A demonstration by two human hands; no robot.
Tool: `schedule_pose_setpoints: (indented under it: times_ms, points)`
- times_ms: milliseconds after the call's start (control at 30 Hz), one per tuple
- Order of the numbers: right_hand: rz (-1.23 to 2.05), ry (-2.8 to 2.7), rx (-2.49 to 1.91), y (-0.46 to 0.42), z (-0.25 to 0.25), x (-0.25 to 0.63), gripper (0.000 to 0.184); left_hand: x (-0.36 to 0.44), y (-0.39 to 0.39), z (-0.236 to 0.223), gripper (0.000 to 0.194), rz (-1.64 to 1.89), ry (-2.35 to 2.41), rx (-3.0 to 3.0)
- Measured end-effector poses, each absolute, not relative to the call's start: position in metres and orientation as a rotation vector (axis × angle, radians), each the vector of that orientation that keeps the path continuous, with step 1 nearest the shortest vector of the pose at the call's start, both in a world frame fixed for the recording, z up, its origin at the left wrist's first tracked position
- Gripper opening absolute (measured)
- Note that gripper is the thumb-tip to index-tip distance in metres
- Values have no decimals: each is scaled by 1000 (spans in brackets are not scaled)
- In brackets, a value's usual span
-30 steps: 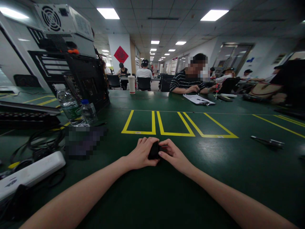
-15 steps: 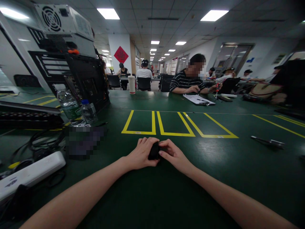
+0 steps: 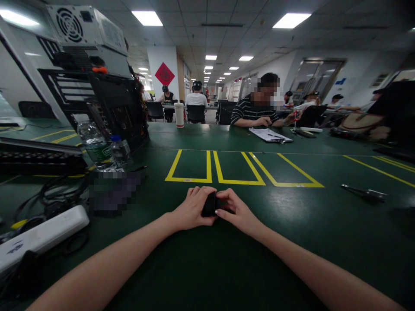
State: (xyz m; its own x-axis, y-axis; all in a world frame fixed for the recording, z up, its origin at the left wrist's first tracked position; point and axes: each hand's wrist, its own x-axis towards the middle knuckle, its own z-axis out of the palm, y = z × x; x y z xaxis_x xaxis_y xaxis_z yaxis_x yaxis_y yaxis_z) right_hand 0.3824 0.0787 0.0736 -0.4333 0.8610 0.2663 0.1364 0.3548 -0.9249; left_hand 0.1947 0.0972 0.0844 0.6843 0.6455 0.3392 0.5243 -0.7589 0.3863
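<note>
A small black box-like object point(image 3: 209, 204) sits between my two hands, low over the green table point(image 3: 214, 268). My left hand point(image 3: 193, 208) is wrapped round its left side, fingers over the top and thumb along the near edge. At its right side, the curled fingers and thumb of my right hand point(image 3: 236, 208) pinch the object's edge. Much of the object is hidden by the fingers, so its exact kind does not show. Just beyond the hands, yellow tape outlines point(image 3: 241, 183) mark the tabletop.
To the left are a white power strip point(image 3: 42, 235), black cables point(image 3: 48, 194), water bottles point(image 3: 94, 140) and an open computer case point(image 3: 119, 108). A dark metallic tool point(image 3: 365, 193) lies right. Across the table, a person in a striped shirt point(image 3: 243, 110) sits by a clipboard point(image 3: 270, 134).
My right thumb has shifted slightly on the black object's right edge. My left hand keeps its hold, and the object stays in the same place.
</note>
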Motion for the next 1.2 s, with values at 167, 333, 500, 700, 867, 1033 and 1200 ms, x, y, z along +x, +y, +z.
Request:
schedule_pose_setpoints:
  times_ms: [167, 333, 500, 700, 867, 1033, 1200]
  points:
    - [1145, -1784, -909, 78, 74, 383, 17, 194, 97, 86, 59, 662, 918, 2636]
    - [1196, -1762, -990, 78, 75, 382, 27, 194, 96, 88, 60, 644, 925, 2635]
    - [1221, -1771, -940, 80, 73, 382, 24, 194, 96, 89, 59, 639, 927, 2644]
    - [1166, -1755, -887, 80, 73, 382, 20, 195, 97, 85, 60, 669, 933, 2649]
    - [1171, -1743, -944, 79, 75, 382, 18, 195, 95, 89, 59, 644, 937, 2647]
    - [1208, -1738, -986, 79, 75, 382, 27, 194, 93, 94, 59, 607, 938, 2637]
    - [1197, -1773, -929, 79, 75, 382, 23, 194, 92, 97, 58, 609, 935, 2636]
